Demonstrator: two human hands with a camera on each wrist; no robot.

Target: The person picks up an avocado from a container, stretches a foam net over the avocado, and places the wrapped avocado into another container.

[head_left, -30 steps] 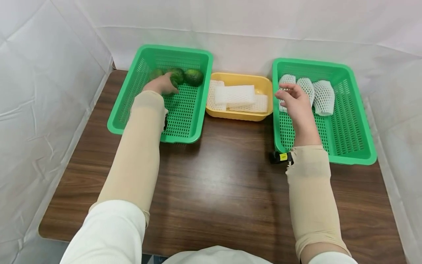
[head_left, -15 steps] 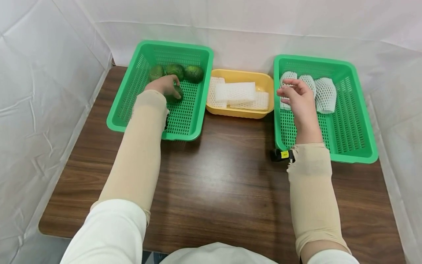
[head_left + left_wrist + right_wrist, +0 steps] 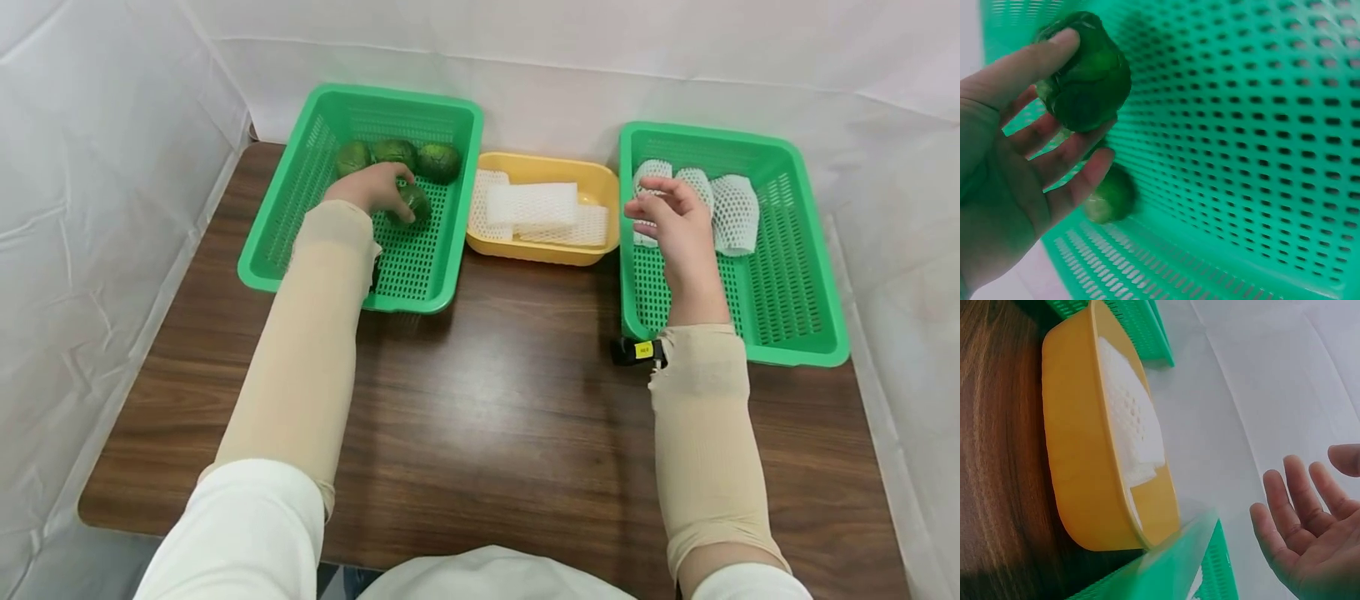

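My left hand (image 3: 372, 187) reaches into the left green basket (image 3: 397, 93) and grips a dark green, bumpy avocado (image 3: 415, 202). In the left wrist view, the thumb lies across one side of this avocado (image 3: 1088, 78) and the fingers curl under the other. Behind that hand, three more avocados (image 3: 438, 162) stand in a row along the back of the basket. My right hand (image 3: 678, 229) hovers over the left side of the right green basket (image 3: 712, 132), fingers loosely bent and holding nothing. Beneath and beyond it lie three white foam-netted items (image 3: 735, 215).
Between the baskets stands a yellow tray (image 3: 543, 252) with several flat white foam net sleeves (image 3: 532, 205). The brown wooden table (image 3: 480, 400) extends in front of them. White sheeting (image 3: 547, 75) walls off the back and both sides. Both forearms span the table.
My left hand has drawn an avocado away from the back row, a little toward me and to the right, still within the basket. The right hand has barely moved.
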